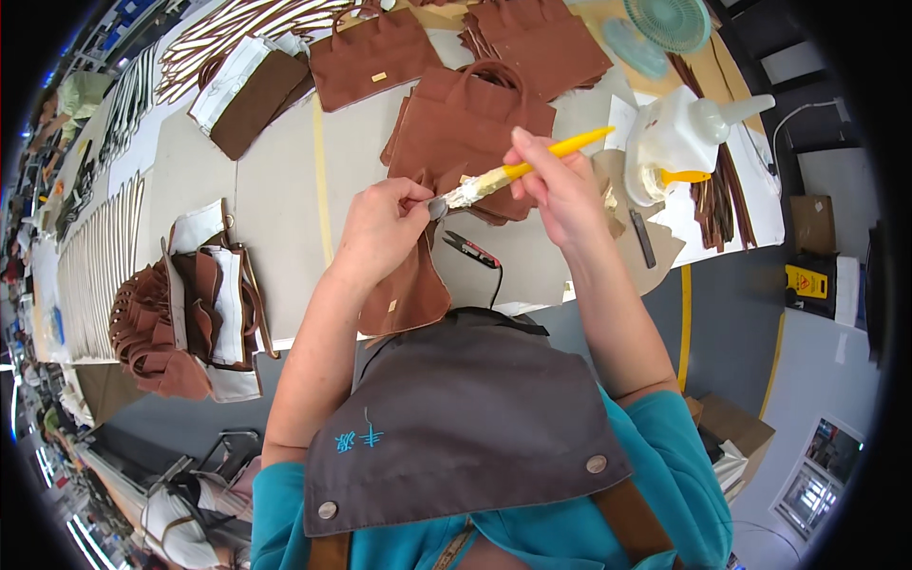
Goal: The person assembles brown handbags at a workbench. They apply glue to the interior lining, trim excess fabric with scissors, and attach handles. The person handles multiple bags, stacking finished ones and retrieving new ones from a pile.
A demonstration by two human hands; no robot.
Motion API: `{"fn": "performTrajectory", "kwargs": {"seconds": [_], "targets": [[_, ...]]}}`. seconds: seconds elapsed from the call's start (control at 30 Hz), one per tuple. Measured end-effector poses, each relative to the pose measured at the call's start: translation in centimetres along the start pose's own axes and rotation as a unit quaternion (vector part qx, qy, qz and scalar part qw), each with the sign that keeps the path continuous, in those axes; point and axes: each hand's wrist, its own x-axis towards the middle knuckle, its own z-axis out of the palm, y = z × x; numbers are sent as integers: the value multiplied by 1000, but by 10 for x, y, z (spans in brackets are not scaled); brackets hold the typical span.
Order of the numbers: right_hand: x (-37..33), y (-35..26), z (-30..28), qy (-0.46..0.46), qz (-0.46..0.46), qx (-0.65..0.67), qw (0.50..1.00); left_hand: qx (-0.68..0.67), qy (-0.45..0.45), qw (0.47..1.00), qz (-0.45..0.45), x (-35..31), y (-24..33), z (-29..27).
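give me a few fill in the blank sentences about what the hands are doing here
1. The right hand holds a brush with a ____ handle.
2. The left hand pinches a ____ leather piece.
3. The brush's tip meets the piece at the left hand's ____.
4. The small snips lie on the ____, untouched.

Missing words: yellow; brown; fingers; table

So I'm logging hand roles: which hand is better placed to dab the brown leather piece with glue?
The right hand: it grips the yellow-handled brush, bristles at the brown leather piece that the left hand pinches.
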Motion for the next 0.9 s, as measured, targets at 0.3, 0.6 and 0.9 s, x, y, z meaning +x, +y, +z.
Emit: {"fn": "performTrajectory", "kwargs": {"seconds": [0.3,0.6,0.9], "targets": [[16,3,-40,-8,43,113,993,-4,16,1000,-7,-6,2,1],[-2,33,-79,8,113,384,916,-39,14,999,-34,-3,5,2],[-7,2,-64,-48,45,171,983,-31,6,999,-6,-2,-4,-1]]}}
